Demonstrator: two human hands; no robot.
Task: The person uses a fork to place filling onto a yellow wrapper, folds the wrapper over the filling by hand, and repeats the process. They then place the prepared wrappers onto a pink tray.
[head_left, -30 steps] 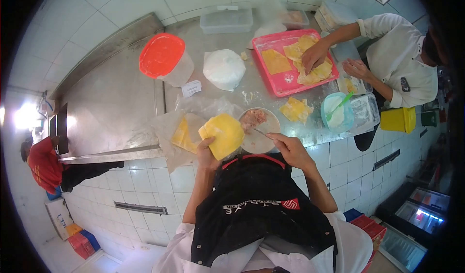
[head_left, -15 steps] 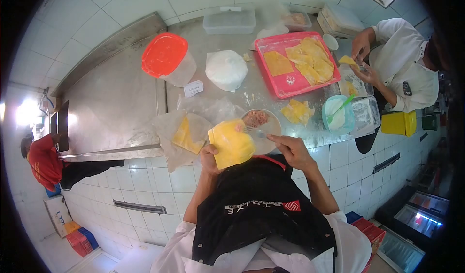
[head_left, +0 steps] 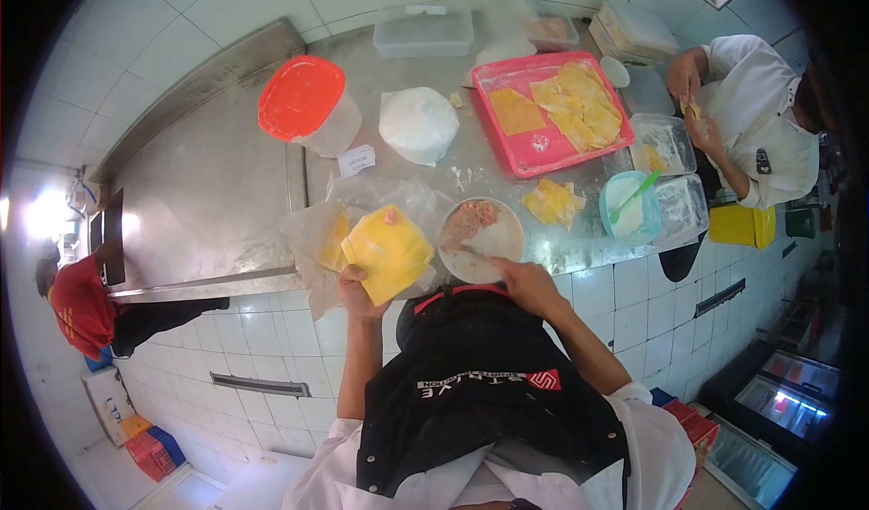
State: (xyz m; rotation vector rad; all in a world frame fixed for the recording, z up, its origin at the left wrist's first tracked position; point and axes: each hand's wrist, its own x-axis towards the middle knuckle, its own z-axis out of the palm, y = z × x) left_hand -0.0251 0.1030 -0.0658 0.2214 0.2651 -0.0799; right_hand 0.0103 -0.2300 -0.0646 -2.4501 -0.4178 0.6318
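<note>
My left hand (head_left: 362, 295) is closed on the lower corner of a yellow dough wrapper (head_left: 389, 255), holding it tilted over the table edge. A small dab of pink minced meat (head_left: 390, 217) sits near the wrapper's upper corner. My right hand (head_left: 528, 285) grips the handle of a fork (head_left: 474, 253), whose tip reaches into a white bowl (head_left: 510, 261). Minced meat (head_left: 471, 222) lies along the bowl's far and left side. Behind the held wrapper, more yellow wrapper (head_left: 333, 241) rests in a clear plastic bag (head_left: 299, 229).
A pink tray (head_left: 516, 163) of yellow wrappers stands at the back, with loose wrappers (head_left: 554, 204) before it. A turquoise bowl (head_left: 631, 221) of white powder holds a green spoon. A red-lidded tub (head_left: 303, 100) and a white bag (head_left: 419, 126) stand left. Co-worker's hands (head_left: 695, 116) are right.
My left hand has moved left with the wrapper, uncovering the meat bowl. The fork has gone from beside the wrapper down into the bowl. The co-worker's hands have come closer together.
</note>
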